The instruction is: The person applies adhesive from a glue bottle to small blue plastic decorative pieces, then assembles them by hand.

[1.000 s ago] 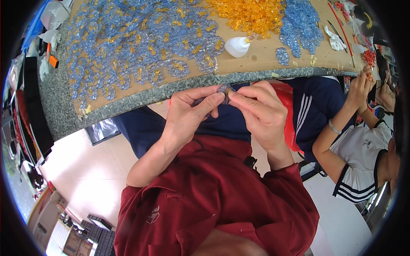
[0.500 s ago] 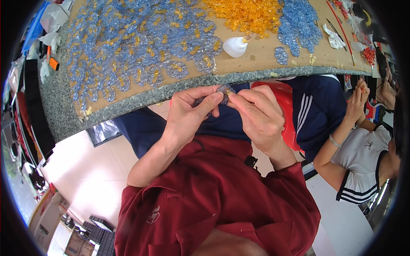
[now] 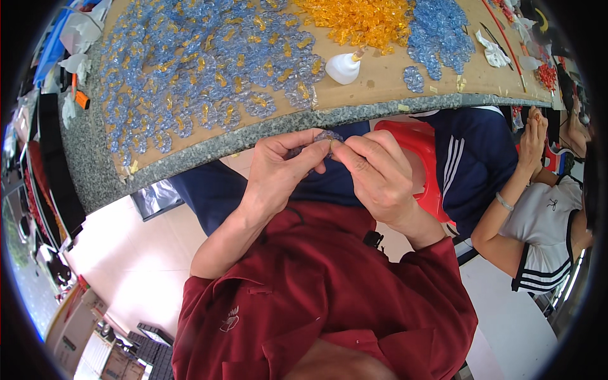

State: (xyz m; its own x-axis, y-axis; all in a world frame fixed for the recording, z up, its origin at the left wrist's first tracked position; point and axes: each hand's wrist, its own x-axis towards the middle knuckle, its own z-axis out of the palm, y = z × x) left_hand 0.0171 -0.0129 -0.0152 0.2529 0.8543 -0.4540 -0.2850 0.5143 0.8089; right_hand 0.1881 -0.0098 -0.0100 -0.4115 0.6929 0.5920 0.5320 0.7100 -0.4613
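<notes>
Just below the table's front edge, my left hand [image 3: 278, 168] pinches a translucent blue plastic flower-shaped piece [image 3: 328, 135] between thumb and fingers. My right hand [image 3: 379, 171] meets it from the other side, its thumb and fingertips pressed together at the piece's edge. Whatever those right fingertips grip is too small and covered to name. Beyond my hands, many similar blue pieces with yellow bits in them [image 3: 215, 82] cover the left part of the board. A white squeeze bottle [image 3: 344, 68] with a narrow tip stands nearer the middle.
Heaps of loose yellow pieces [image 3: 361, 22] and blue pieces [image 3: 440, 38] lie at the back, with one blue flower piece [image 3: 413, 79] apart. A granite edge [image 3: 253, 130] borders the cardboard [image 3: 380, 82]. To the right, a co-worker's hands [image 3: 534, 136] are raised near a red stool [image 3: 427, 171].
My right hand has shifted slightly left, closer against the blue piece. My left hand stays nearly in place. The view has moved a little, and the co-worker's hands have risen slightly.
</notes>
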